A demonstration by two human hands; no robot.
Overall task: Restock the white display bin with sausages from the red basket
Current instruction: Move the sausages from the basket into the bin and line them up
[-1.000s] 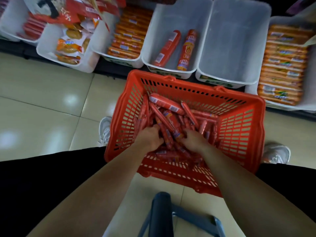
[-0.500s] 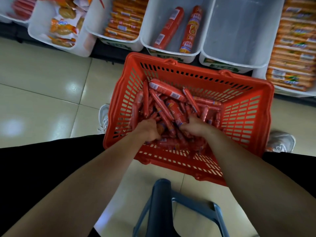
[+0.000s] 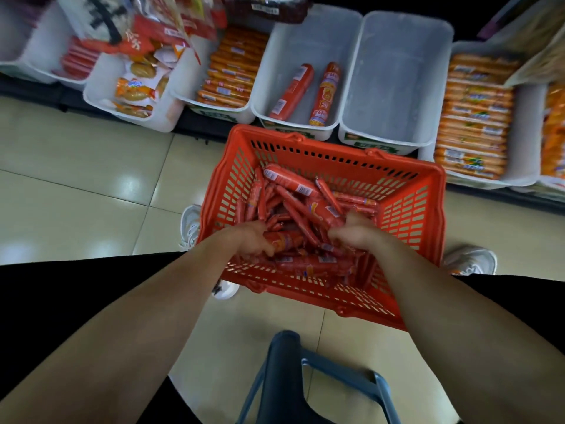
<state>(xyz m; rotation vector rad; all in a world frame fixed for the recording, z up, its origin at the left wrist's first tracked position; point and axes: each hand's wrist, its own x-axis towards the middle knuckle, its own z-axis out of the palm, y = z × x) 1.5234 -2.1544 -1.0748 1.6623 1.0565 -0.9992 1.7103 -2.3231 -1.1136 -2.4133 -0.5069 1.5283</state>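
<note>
Head view: both hands are down in the red basket [image 3: 428,179], which sits on the floor in front of the shelf bins.
left hand [image 3: 249,240]: fingers curled round a thick sausage [image 3: 287,239] that sticks out on their inner side. It is held but not lifted clear of the pile.
right hand [image 3: 356,232]: fingers curled down into the pile, thumb up. As far as I can see they are round a few thin ones, but the grip is hidden under the knuckles.
sausages [image 3: 290,183]: loose heap, thick and thin mixed, under and just ahead of both sets of fingers, with more between the hands.
white display bin [image 3: 281,50]: straight beyond the fingertips, past the basket's far rim. It holds two big sausages [image 3: 325,93] lying lengthwise, and the rest of its bottom is bare.
empty white bin [image 3: 397,71]: just beside it, beyond the right fingers. Can't tell for sure which bin is the target; my guess is the one with matching stock.
step: grab phase, gathering a handful in each hand.
progress: early, judging by a near-bare bin and a well-filled basket.
next: lift both handfuls over the far rim, reach forward, lay them lengthwise beside the two there.
risk: casings look slick, so thin ones could slide out of a loose bundle mid-carry.
</note>
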